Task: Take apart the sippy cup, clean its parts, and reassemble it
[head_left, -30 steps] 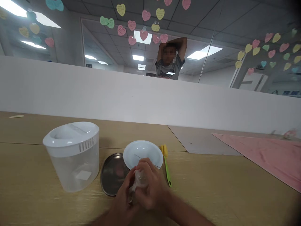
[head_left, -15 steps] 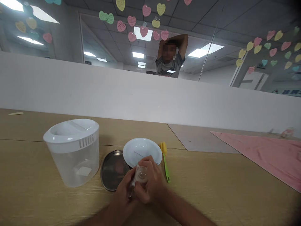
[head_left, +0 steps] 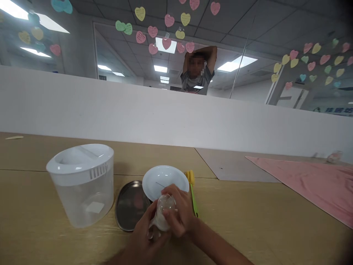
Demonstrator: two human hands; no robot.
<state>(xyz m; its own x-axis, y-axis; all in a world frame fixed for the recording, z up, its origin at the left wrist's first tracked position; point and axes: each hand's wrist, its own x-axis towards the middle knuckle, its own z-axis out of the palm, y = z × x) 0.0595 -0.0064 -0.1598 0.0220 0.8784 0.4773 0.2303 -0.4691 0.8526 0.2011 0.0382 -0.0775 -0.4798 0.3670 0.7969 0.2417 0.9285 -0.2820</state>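
Observation:
Both hands are together near the bottom middle, around a small clear bottle with a rounded translucent top (head_left: 163,213). My left hand (head_left: 145,233) wraps the bottle from the left and below. The fingers of my right hand (head_left: 179,211) are curled round its top from the right. Just beyond the hands is a white bowl (head_left: 157,176) with a thin rod-like item (head_left: 160,184) in it. To the left of the bowl lies an oval metal tray (head_left: 129,206). A brush with a yellow head and green handle (head_left: 194,198) lies right of the bowl.
A clear plastic bucket with a white lid (head_left: 82,184) stands at the left. A pink cloth (head_left: 311,180) lies on the right over a grey mat (head_left: 234,167). White wall (head_left: 165,117) behind the table; a person (head_left: 197,73) is visible above it.
The bottle's rounded top has tilted and shows more between my hands. My right hand's fingers have shifted slightly on it. The view has shifted a little.

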